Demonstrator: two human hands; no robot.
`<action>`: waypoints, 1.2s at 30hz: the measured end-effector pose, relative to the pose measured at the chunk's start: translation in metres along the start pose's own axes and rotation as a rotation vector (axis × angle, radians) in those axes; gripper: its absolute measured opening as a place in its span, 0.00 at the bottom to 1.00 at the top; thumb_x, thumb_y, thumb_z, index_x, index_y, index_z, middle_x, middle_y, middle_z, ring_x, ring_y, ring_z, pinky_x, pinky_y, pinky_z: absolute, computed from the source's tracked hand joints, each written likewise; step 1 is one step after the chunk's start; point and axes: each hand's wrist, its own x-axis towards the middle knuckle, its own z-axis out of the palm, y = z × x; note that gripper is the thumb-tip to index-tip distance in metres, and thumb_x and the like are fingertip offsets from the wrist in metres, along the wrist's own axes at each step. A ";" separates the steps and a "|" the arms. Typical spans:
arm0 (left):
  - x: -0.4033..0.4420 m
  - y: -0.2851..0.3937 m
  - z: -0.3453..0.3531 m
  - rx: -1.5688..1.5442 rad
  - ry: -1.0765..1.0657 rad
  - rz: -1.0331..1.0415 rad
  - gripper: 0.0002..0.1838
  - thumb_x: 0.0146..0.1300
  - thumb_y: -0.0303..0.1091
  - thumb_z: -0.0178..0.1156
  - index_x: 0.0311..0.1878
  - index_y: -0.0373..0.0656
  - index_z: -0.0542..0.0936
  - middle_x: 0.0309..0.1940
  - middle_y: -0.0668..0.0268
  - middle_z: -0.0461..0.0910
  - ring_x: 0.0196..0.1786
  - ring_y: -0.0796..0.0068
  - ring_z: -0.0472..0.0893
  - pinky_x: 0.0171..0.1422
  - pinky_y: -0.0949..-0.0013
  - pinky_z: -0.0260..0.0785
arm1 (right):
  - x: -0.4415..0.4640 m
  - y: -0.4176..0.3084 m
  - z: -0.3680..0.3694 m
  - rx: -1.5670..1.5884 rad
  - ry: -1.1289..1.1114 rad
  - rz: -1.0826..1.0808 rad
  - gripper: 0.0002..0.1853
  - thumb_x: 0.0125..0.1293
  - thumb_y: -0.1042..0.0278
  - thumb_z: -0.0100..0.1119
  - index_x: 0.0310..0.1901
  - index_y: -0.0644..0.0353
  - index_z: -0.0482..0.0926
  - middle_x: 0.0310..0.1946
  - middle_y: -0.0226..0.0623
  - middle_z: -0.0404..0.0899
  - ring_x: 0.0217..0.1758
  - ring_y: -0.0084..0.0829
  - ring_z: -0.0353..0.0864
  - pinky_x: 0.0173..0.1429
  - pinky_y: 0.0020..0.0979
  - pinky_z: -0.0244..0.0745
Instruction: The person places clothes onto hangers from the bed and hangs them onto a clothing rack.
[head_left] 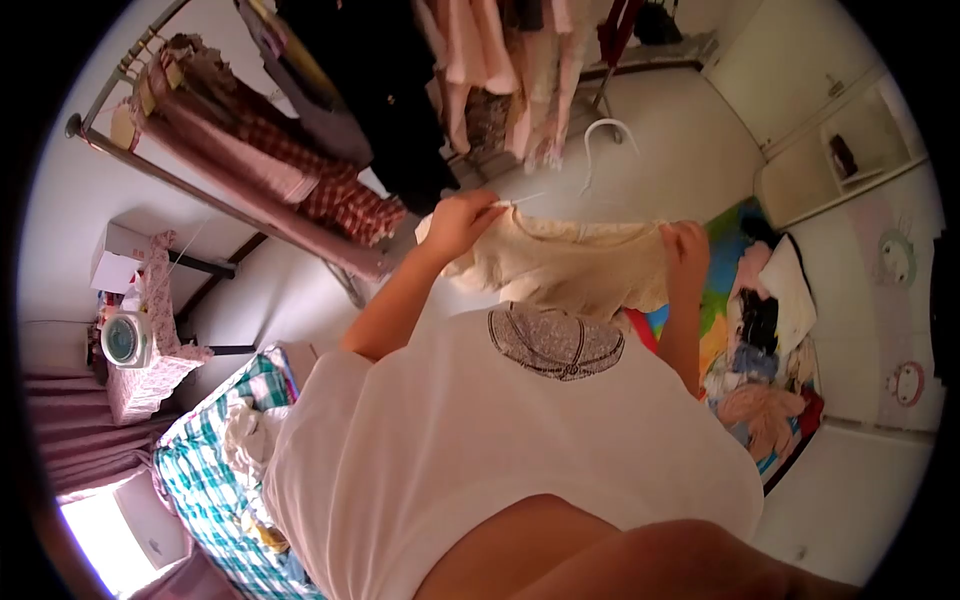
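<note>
The left hand (463,225) and right hand (686,255), both closed, grip opposite ends of a cream garment (570,268) spread between them, just beyond the white shirt (480,430). A white hanger (587,160) shows at the garment's far side.

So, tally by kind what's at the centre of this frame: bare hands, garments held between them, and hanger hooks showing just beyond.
Bare hands, left hand and right hand: 2
Cream fabric garment: 1
Curved white hanger hook: 1
Total: 4
</note>
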 end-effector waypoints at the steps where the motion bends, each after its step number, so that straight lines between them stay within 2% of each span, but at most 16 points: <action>1: 0.012 0.004 0.006 0.008 0.000 -0.024 0.08 0.54 0.34 0.58 0.31 0.38 0.75 0.22 0.56 0.70 0.23 0.59 0.71 0.27 0.65 0.61 | 0.013 0.011 -0.001 -0.006 -0.025 0.001 0.08 0.52 0.68 0.59 0.28 0.65 0.74 0.28 0.38 0.73 0.32 0.37 0.71 0.39 0.31 0.65; 4: 0.048 0.014 0.024 -0.017 0.003 -0.099 0.09 0.53 0.36 0.58 0.29 0.40 0.76 0.22 0.58 0.73 0.24 0.59 0.74 0.27 0.63 0.63 | 0.053 0.031 -0.006 0.037 -0.048 -0.241 0.08 0.53 0.69 0.58 0.30 0.66 0.74 0.27 0.40 0.73 0.32 0.38 0.72 0.40 0.33 0.65; 7: 0.075 0.015 0.044 -0.017 0.023 -0.134 0.09 0.52 0.37 0.59 0.30 0.41 0.77 0.21 0.58 0.74 0.24 0.60 0.74 0.27 0.64 0.63 | 0.082 0.069 -0.006 0.076 -0.260 -0.113 0.08 0.54 0.70 0.56 0.33 0.65 0.74 0.29 0.41 0.74 0.35 0.39 0.72 0.42 0.35 0.65; 10: 0.095 0.015 0.060 -0.056 0.060 -0.197 0.11 0.51 0.39 0.60 0.33 0.42 0.78 0.21 0.58 0.75 0.24 0.60 0.75 0.28 0.64 0.64 | 0.111 0.101 0.002 0.044 -0.366 -0.079 0.07 0.54 0.70 0.55 0.34 0.64 0.75 0.31 0.41 0.73 0.37 0.41 0.71 0.43 0.34 0.65; 13: 0.116 0.018 0.071 -0.080 0.069 -0.311 0.11 0.52 0.39 0.60 0.33 0.42 0.78 0.22 0.57 0.76 0.26 0.60 0.76 0.29 0.65 0.65 | 0.134 0.110 0.020 -0.041 -0.035 -0.263 0.06 0.54 0.71 0.56 0.33 0.63 0.75 0.31 0.41 0.73 0.38 0.41 0.70 0.44 0.34 0.65; 14: 0.127 0.018 0.074 -0.053 0.084 -0.344 0.11 0.52 0.39 0.59 0.34 0.42 0.78 0.23 0.57 0.76 0.27 0.60 0.76 0.30 0.65 0.66 | 0.144 0.111 0.030 -0.064 0.089 -0.258 0.06 0.54 0.72 0.56 0.33 0.63 0.75 0.30 0.40 0.73 0.38 0.41 0.70 0.44 0.34 0.65; 16: 0.150 0.016 0.084 -0.090 0.136 -0.361 0.10 0.54 0.37 0.59 0.35 0.41 0.77 0.20 0.61 0.73 0.23 0.69 0.73 0.27 0.69 0.63 | 0.160 0.111 0.046 -0.117 0.335 -0.232 0.05 0.54 0.73 0.55 0.33 0.63 0.75 0.30 0.40 0.73 0.38 0.39 0.71 0.45 0.33 0.65; 18: 0.178 0.011 0.098 -0.150 0.180 -0.366 0.10 0.56 0.37 0.58 0.35 0.40 0.76 0.18 0.64 0.71 0.21 0.75 0.70 0.26 0.72 0.60 | 0.167 0.134 0.076 0.113 0.182 -0.115 0.05 0.54 0.73 0.55 0.33 0.63 0.75 0.29 0.39 0.73 0.36 0.37 0.71 0.44 0.32 0.65; 19: 0.194 0.014 0.102 -0.131 0.152 -0.404 0.11 0.55 0.38 0.58 0.35 0.41 0.77 0.20 0.62 0.73 0.23 0.70 0.72 0.28 0.70 0.62 | 0.174 0.139 0.088 0.227 0.110 -0.059 0.05 0.55 0.74 0.55 0.33 0.63 0.75 0.29 0.39 0.74 0.36 0.36 0.72 0.44 0.31 0.66; 21: 0.235 0.017 0.108 -0.082 0.118 -0.453 0.11 0.53 0.40 0.58 0.36 0.43 0.78 0.23 0.57 0.76 0.27 0.60 0.76 0.31 0.65 0.66 | 0.192 0.137 0.112 0.412 -0.105 0.002 0.05 0.56 0.76 0.55 0.34 0.65 0.74 0.29 0.35 0.74 0.33 0.25 0.72 0.40 0.24 0.68; 23: 0.268 0.011 0.123 -0.151 0.139 -0.398 0.12 0.53 0.40 0.58 0.34 0.42 0.77 0.23 0.57 0.76 0.27 0.59 0.76 0.31 0.64 0.66 | 0.211 0.138 0.135 0.624 -0.255 0.197 0.04 0.57 0.73 0.56 0.31 0.65 0.74 0.27 0.36 0.74 0.30 0.23 0.73 0.35 0.21 0.68; 26: 0.316 -0.003 0.138 -0.219 0.070 -0.364 0.12 0.53 0.40 0.57 0.35 0.41 0.76 0.26 0.56 0.77 0.30 0.59 0.77 0.33 0.63 0.66 | 0.247 0.136 0.157 0.905 -0.476 0.331 0.07 0.58 0.71 0.56 0.32 0.66 0.73 0.28 0.33 0.74 0.31 0.20 0.72 0.35 0.19 0.68; 29: 0.352 -0.021 0.152 -0.227 0.124 -0.313 0.10 0.55 0.32 0.54 0.39 0.38 0.74 0.24 0.59 0.74 0.27 0.71 0.74 0.33 0.70 0.65 | 0.275 0.138 0.179 0.879 -0.341 0.245 0.09 0.59 0.70 0.55 0.36 0.67 0.71 0.33 0.33 0.72 0.36 0.20 0.72 0.36 0.18 0.68; 32: 0.387 -0.038 0.160 -0.424 0.106 -0.257 0.12 0.55 0.26 0.52 0.43 0.37 0.72 0.30 0.61 0.76 0.33 0.73 0.75 0.39 0.72 0.66 | 0.300 0.133 0.194 0.921 -0.165 0.229 0.11 0.60 0.69 0.54 0.39 0.67 0.68 0.36 0.35 0.69 0.40 0.22 0.71 0.38 0.20 0.67; 35: 0.416 -0.044 0.180 -0.635 0.157 -0.117 0.15 0.53 0.20 0.50 0.46 0.36 0.71 0.35 0.62 0.75 0.37 0.75 0.74 0.43 0.74 0.66 | 0.336 0.159 0.204 0.687 -0.224 0.122 0.10 0.60 0.69 0.52 0.38 0.66 0.68 0.36 0.36 0.68 0.42 0.24 0.69 0.41 0.24 0.67; 36: 0.425 -0.036 0.177 -0.603 0.143 -0.154 0.16 0.53 0.19 0.50 0.46 0.36 0.71 0.35 0.63 0.75 0.38 0.76 0.74 0.43 0.74 0.66 | 0.343 0.163 0.208 0.659 -0.193 0.195 0.09 0.60 0.70 0.52 0.38 0.65 0.68 0.34 0.36 0.69 0.37 0.26 0.70 0.42 0.26 0.65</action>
